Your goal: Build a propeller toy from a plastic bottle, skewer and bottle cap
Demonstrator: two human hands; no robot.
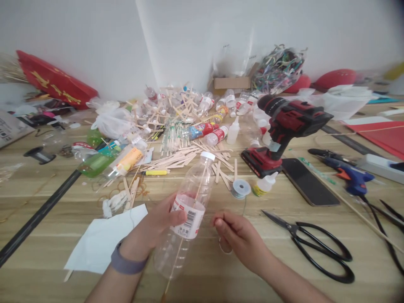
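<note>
My left hand (166, 216) is wrapped round a clear plastic bottle (205, 185) with a white cap and a white-and-red label, tilted with its cap away from me. A thin wooden stick (177, 256) runs lengthwise along the bottle and sticks out past its base; whether it lies inside or behind cannot be told. Just right of the bottle, my right hand (236, 235) has its fingertips pinched on a thin thread, with a small loop (225, 247) hanging below them. Beyond this hand lies a spool of pale thread (241, 188), its strand trailing towards my fingers.
Black scissors (295, 229), a phone (311, 181), a glue gun (350, 174) and a red cordless drill (280, 130) lie or stand on the right. White paper (104, 242) lies left. Flat wooden sticks (176, 158) and several bottles crowd the back. A small glue bottle (265, 184) stands near the spool.
</note>
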